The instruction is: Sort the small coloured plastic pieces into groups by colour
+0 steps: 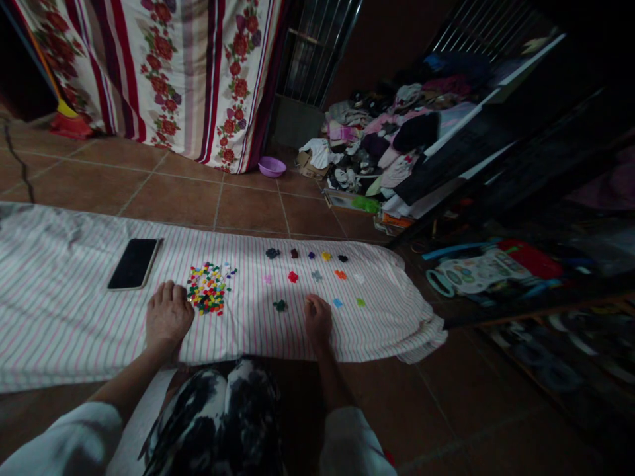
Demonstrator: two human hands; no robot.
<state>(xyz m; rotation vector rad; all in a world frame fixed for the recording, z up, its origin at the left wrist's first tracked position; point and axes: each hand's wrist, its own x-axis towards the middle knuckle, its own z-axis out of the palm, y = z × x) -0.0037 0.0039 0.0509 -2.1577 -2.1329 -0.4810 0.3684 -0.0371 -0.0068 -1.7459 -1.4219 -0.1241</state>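
My left hand [169,313] rests on the striped cloth [114,330], fingers bent, beside a mixed pile of small coloured pieces [206,289]. My right hand [317,316] is closed over the cloth, between a dark green group [280,305] and a light blue group [338,303]; anything within its fingers is too small to make out. Sorted by colour, further little groups lie beyond it, among them red [293,277], grey [316,276], orange [340,274], yellow [326,256] and white [359,278]. A lime green group [360,302] is at the right.
A phone [133,264] lies left of the pile. Past the cloth's far edge are a purple basin [272,166] and a floral curtain [198,79]. Heaped clothes [381,139] and a dark shelf [496,291] stand on the right.
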